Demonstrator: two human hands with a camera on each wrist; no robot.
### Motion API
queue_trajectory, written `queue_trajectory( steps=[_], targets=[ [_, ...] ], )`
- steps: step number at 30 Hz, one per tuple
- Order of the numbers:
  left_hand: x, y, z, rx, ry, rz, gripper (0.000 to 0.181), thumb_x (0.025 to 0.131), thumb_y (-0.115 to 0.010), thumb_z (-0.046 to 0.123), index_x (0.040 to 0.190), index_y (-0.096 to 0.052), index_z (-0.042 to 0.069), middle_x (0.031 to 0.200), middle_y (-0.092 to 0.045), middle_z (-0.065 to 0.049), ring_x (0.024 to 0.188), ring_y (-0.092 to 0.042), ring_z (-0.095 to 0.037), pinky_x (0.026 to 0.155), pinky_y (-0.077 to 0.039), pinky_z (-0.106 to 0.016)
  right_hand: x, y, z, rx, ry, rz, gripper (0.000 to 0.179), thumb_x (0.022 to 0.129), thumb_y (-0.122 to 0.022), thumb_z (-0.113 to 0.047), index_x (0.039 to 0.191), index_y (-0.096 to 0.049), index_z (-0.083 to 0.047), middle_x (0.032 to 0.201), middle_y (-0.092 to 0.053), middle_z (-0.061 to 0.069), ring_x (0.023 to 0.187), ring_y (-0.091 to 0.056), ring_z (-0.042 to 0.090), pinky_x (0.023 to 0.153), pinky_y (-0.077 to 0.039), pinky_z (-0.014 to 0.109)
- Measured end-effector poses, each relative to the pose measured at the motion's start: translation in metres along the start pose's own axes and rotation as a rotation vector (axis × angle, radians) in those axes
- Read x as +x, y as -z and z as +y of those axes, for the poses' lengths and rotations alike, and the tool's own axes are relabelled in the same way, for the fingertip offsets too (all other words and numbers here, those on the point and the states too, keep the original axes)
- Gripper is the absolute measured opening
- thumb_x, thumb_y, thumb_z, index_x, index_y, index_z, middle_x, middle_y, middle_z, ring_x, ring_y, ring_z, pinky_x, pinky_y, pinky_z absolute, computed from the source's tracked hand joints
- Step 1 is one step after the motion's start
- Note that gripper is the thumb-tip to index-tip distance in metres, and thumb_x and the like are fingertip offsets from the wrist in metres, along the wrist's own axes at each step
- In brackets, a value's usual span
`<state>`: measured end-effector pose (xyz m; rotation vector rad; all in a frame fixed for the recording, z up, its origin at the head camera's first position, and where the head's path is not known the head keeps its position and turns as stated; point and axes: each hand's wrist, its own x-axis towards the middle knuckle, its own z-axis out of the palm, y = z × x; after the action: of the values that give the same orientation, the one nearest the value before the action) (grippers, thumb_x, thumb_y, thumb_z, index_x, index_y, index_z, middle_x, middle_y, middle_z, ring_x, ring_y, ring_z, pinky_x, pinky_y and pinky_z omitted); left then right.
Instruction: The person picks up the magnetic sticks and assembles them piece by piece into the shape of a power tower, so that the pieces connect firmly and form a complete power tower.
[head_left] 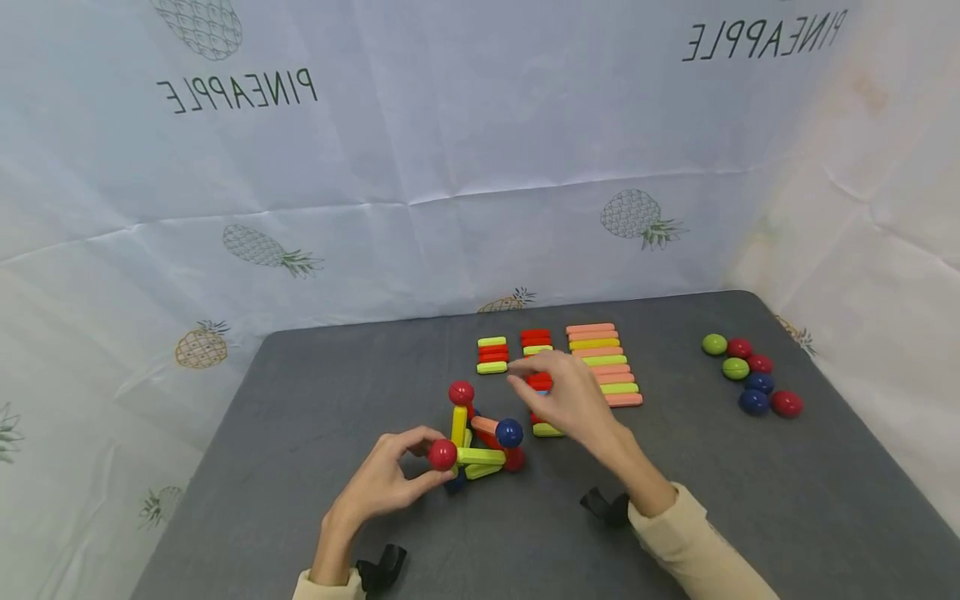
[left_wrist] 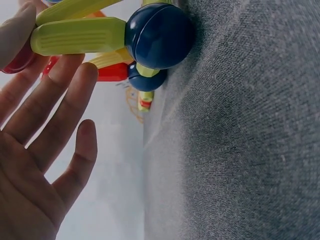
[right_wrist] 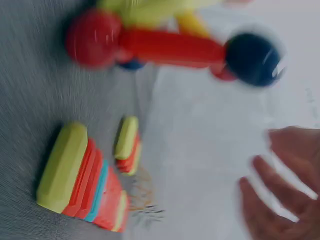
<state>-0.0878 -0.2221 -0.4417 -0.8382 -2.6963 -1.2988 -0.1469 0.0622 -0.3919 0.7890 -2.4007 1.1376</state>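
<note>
A frame of coloured rods and balls (head_left: pixel 481 456) stands on the dark table. My left hand (head_left: pixel 393 473) pinches the red ball (head_left: pixel 442 454) at its near left corner between thumb and fingers. Below that ball, a lime rod (left_wrist: pixel 80 37) runs down to a blue ball (left_wrist: pixel 159 36) at the tabletop. A second blue ball (head_left: pixel 509 433) tops the frame's right corner, over an upright red rod (right_wrist: pixel 172 48). My right hand (head_left: pixel 567 393) hovers right of the frame, over the rows of rods, thumb and fingers apart and nothing between them.
Short red and lime rods (head_left: pixel 492 356) lie stacked in a row behind the frame. Another row (head_left: pixel 537 335) lies partly under my right hand. Longer pink, lime and yellow rods (head_left: pixel 600 360) are further right. Several loose balls (head_left: pixel 759 383) sit near the table's right edge.
</note>
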Motion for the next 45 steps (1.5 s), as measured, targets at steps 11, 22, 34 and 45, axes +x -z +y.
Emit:
queue_trajectory(
  steps=[11,22,34,45],
  targets=[
    [0.004,-0.003,0.000,-0.025,-0.008,-0.003,0.031,0.086,-0.083,0.025,0.114,-0.069,0.022,0.097,-0.077,0.007,0.084,-0.068,0.000,0.080,-0.060,-0.036,0.056,-0.057,0.054,-0.220,-0.123,-0.538,0.029,0.095,-0.067,0.000,0.123,-0.074,-0.003,0.125,-0.074,0.013,0.095,-0.069,0.032,0.069,-0.054,0.033],
    [0.005,-0.002,0.002,-0.031,-0.004,-0.007,0.031,0.087,-0.083,0.024,0.114,-0.069,0.022,0.098,-0.077,0.006,0.085,-0.068,-0.001,0.080,-0.060,-0.037,0.061,-0.072,0.057,-0.289,-0.108,-0.541,0.023,0.089,-0.076,0.000,0.111,-0.078,0.000,0.114,-0.076,0.016,0.108,-0.070,0.031,0.094,-0.059,0.042],
    [0.003,-0.002,0.001,-0.033,0.016,-0.014,0.030,0.087,-0.083,0.026,0.113,-0.070,0.023,0.098,-0.076,0.007,0.084,-0.067,0.000,0.080,-0.059,-0.035,0.055,-0.080,0.056,-0.362,-0.116,-0.468,0.016,0.087,-0.079,-0.002,0.102,-0.080,-0.004,0.106,-0.071,0.014,0.097,-0.060,0.033,0.090,-0.054,0.043],
    [0.001,0.000,-0.001,-0.034,0.010,-0.010,0.030,0.087,-0.082,0.025,0.114,-0.069,0.023,0.098,-0.076,0.007,0.084,-0.066,-0.001,0.080,-0.059,-0.035,0.056,-0.056,0.041,-0.094,-0.150,-0.406,0.024,0.095,-0.072,-0.012,0.117,-0.073,-0.003,0.109,-0.077,0.012,0.094,-0.071,0.025,0.085,-0.060,0.037]
  ],
)
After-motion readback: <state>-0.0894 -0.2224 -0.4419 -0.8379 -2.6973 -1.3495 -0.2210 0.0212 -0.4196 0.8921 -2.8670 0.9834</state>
